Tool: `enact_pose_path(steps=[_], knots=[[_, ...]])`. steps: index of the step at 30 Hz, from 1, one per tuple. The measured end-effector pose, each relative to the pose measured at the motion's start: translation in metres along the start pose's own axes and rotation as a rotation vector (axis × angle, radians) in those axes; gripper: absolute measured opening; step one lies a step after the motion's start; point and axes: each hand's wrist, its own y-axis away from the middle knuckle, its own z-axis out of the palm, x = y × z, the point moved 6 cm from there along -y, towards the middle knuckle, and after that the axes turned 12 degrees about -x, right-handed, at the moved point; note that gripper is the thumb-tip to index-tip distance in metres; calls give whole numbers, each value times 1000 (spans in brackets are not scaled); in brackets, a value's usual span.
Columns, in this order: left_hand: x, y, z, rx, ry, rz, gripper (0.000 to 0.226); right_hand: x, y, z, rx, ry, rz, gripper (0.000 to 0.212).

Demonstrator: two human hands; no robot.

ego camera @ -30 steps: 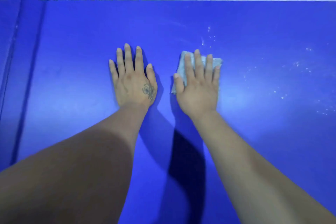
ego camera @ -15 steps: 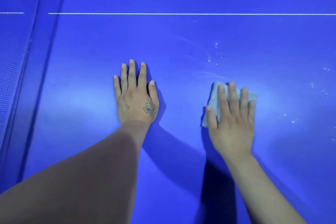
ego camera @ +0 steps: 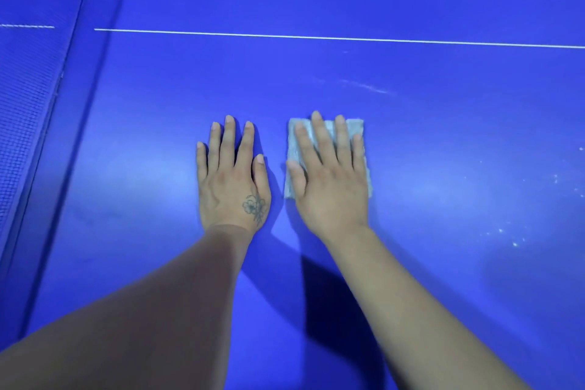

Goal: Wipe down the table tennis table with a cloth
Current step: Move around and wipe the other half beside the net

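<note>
While pressed flat at frame centre, left hand [ego camera: 232, 180] fingers spread on blue table [ego camera: 443, 142], right hand [ego camera: 329, 177] splayed atop grey cloth [ego camera: 295, 149], net [ego camera: 22, 123] at left edge.

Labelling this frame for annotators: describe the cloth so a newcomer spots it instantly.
On the blue table tennis table, below the thin white line, two hands lie flat side by side. The small pale grey square cloth is pinned under the right hand; the tattooed left hand rests on bare table.
</note>
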Motion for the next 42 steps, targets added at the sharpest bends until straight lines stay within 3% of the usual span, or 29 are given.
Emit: enact_pose_path(steps=[2, 6, 13, 17, 20, 24, 27, 32, 36, 39, 42], knots=[[1, 0, 0, -1, 3, -1, 60, 14, 28, 2, -4, 6, 11, 62], [2, 1, -1, -8, -5, -7, 60, 69, 47, -5, 12, -2, 214, 63], [1, 0, 0, -1, -25, -9, 59, 120, -52, -33, 46, -134, 410, 67], [0, 0, 1, -4, -28, -8, 59, 93, -124, -43, -23, -136, 359, 69], [-1, -2, 2, -4, -25, -7, 59, 46, -145, -39, -65, -77, 213, 67], [-1, -3, 2, -9, -16, -6, 59, -4, -110, -20, 18, -3, 24, 65], [-1, -2, 2, -10, -11, -3, 59, -5, -64, -10, 31, 17, -23, 62], [-2, -2, 3, -34, -21, -7, 61, 54, -18, -15, 26, 26, 85, 63], [-2, -2, 3, -33, -31, -10, 61, 102, -52, -31, 13, -40, 295, 66], [-1, -1, 2, -40, -30, -8, 61, 100, -103, -40, 9, -93, 363, 68], [0, -1, 2, -39, -27, -10, 61, 68, -149, -42, -44, -79, 305, 67]])
